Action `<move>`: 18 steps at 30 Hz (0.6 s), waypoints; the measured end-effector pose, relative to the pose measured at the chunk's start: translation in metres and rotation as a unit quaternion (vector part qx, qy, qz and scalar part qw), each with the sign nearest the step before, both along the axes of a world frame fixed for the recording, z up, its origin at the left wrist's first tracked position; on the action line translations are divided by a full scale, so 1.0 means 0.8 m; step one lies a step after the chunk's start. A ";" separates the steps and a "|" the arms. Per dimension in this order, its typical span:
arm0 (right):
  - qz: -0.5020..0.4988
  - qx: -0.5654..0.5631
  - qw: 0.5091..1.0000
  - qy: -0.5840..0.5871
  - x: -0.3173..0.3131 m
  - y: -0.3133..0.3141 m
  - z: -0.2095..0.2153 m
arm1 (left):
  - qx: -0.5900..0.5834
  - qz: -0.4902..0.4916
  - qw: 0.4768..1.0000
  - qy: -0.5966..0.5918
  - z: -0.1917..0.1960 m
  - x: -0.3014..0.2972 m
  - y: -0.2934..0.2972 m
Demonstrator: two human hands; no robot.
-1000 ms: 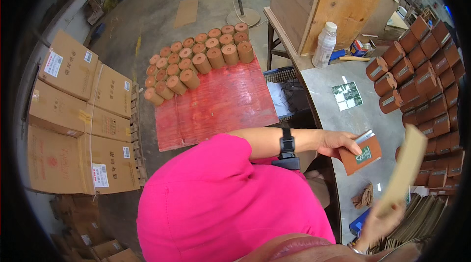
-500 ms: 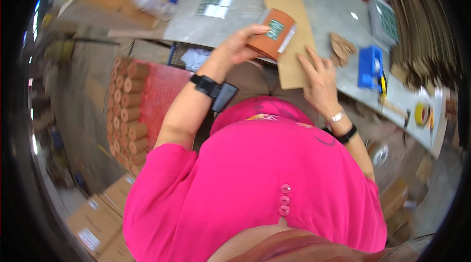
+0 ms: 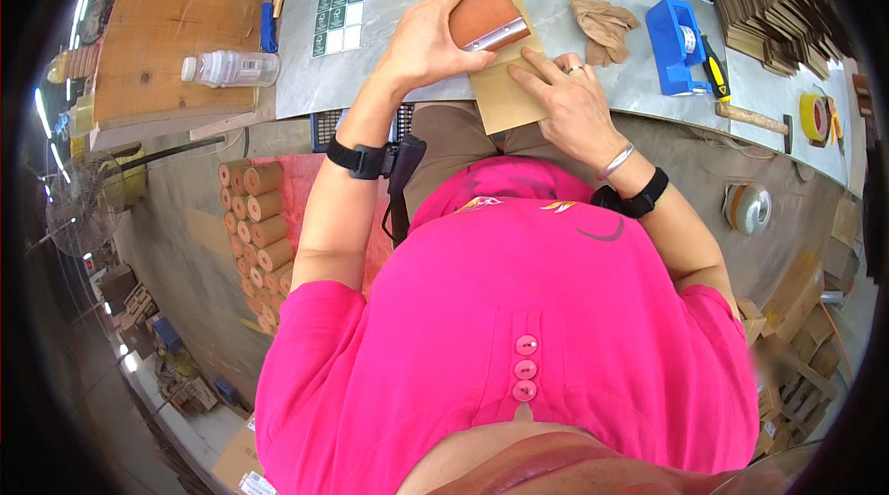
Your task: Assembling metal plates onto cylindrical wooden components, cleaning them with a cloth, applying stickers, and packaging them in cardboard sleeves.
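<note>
Left hand (image 3: 421,46) clasps the roll (image 3: 483,12), upper centre of the frame; right hand (image 3: 576,108) rests fingers on the card (image 3: 505,102), pinch unclear. Best keep card flat, roll square to it.

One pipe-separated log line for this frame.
left hand: holding reddish-brown cylinder | right hand: fingers on tan cardboard strip | nearby: crumpled cloth, blue tape dispenser

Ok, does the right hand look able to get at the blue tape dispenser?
Likely yes: the right hand touches the cardboard strip, but bare tabletop leaves the way to the blue tape dispenser free, beside the crumpled cloth.
</note>
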State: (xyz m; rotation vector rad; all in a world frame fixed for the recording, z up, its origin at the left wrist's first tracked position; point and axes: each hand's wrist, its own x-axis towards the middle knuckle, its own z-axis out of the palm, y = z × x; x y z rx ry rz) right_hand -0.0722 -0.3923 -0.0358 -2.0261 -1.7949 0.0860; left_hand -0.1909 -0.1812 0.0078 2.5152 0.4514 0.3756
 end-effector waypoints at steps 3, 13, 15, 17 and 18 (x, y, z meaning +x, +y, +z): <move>-0.004 0.010 1.000 -0.004 0.001 0.001 -0.001 | 0.000 -0.017 1.000 0.011 -0.008 0.011 0.002; -0.010 0.020 1.000 -0.008 -0.001 0.001 0.000 | 0.023 -0.031 0.998 0.048 -0.006 0.023 0.003; -0.011 0.020 1.000 -0.013 -0.003 0.000 0.000 | 0.033 -0.030 0.998 0.052 -0.007 0.023 0.003; -0.013 0.020 1.000 -0.018 -0.003 -0.001 0.001 | 0.042 -0.029 0.997 0.056 -0.007 0.024 0.002; -0.013 0.019 1.000 -0.017 -0.004 -0.001 0.000 | 0.041 -0.027 0.997 0.056 -0.007 0.024 0.001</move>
